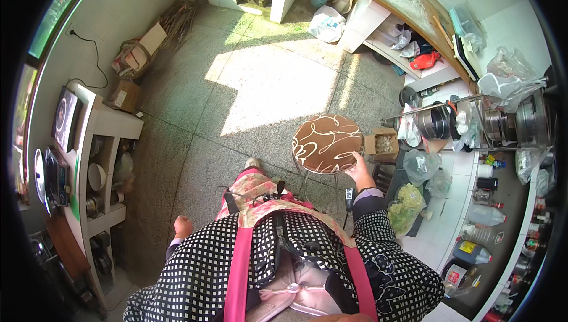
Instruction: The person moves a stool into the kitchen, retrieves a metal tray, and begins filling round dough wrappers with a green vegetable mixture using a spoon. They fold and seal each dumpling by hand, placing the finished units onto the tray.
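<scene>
A round stool [328,144] with a brown seat and pale swirls stands ahead and right of my body on thin metal legs. My right hand [359,173] grips the near right edge of its seat, with the thumb on top and the other fingers mostly hidden. At my left side hangs my left hand [183,227], curled closed, with nothing visible in it and nothing touching it. I wear a pink-strapped apron [263,212] over checked sleeves. One shoe [252,162] shows below the apron.
Right of the stool are an open cardboard box [381,144], leafy greens in a bag [407,206] and a rack of pans [435,122]. A tiled shelf unit [100,162] stands on the left. At the far left lies a basket [133,58]. A white bag [326,24] rests on the floor ahead.
</scene>
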A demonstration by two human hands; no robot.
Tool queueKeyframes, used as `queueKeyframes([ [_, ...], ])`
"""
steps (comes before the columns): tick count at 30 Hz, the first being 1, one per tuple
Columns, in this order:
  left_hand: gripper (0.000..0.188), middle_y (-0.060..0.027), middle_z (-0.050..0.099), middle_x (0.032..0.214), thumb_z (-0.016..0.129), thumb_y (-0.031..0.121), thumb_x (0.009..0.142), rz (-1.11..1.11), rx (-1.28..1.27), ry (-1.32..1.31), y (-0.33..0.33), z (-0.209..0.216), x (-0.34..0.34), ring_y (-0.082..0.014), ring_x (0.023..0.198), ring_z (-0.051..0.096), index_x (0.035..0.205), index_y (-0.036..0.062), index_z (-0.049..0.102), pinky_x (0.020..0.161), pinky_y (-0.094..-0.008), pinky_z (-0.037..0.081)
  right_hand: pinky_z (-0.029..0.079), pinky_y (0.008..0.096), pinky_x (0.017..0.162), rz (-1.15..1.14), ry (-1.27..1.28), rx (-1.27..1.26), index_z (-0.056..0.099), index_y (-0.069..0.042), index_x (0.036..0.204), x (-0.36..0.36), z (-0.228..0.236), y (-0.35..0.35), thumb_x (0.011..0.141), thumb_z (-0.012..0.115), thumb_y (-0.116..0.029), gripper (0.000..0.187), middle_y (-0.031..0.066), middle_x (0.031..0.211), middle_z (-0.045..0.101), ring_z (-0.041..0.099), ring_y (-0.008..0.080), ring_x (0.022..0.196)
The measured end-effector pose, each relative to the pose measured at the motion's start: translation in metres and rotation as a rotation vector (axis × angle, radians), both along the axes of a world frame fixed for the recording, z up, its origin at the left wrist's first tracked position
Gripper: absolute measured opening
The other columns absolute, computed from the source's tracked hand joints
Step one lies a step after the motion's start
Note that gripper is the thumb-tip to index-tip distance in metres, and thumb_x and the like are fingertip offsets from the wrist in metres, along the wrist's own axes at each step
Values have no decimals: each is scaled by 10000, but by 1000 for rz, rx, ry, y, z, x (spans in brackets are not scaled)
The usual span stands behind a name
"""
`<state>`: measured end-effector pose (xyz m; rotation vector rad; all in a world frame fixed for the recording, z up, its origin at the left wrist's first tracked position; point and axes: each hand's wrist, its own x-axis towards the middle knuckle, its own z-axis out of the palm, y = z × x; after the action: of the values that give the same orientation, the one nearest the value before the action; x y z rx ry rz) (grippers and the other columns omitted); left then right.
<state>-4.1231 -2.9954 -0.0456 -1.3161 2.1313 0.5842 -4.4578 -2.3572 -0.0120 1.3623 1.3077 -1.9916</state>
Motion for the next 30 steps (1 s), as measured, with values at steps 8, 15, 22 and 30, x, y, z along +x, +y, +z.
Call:
queueKeyframes([
  [8,198,-156,668,858,667,170,698,-237,-2,-52,-16,-71,-205,-295,874,639,842,34,655,796,-368,497,424,494,937,39,54,40,487,-32,1189,-202,-17,0,790,670,-368,552,156,1160,562,545,309,1071],
  [15,88,-86,647,747,583,105,829,-233,173,406,4,-11,-521,-169,640,630,873,31,599,627,-304,509,512,389,770,-7,81,74,580,-60,1034,-374,-53,-15,762,718,-301,389,75,944,638,629,225,844],
  [22,57,-70,614,661,568,68,817,-278,99,333,63,7,-600,-147,549,605,844,19,572,531,-296,498,461,377,759,62,67,122,613,-92,1026,-522,-117,2,773,702,-341,365,46,957,648,619,201,856],
  [30,52,-91,636,651,554,39,792,-284,26,-72,126,32,-603,-176,546,650,794,13,599,505,-297,515,463,371,793,207,83,162,590,3,1060,-603,-202,63,763,709,-346,472,96,991,640,613,215,880],
])
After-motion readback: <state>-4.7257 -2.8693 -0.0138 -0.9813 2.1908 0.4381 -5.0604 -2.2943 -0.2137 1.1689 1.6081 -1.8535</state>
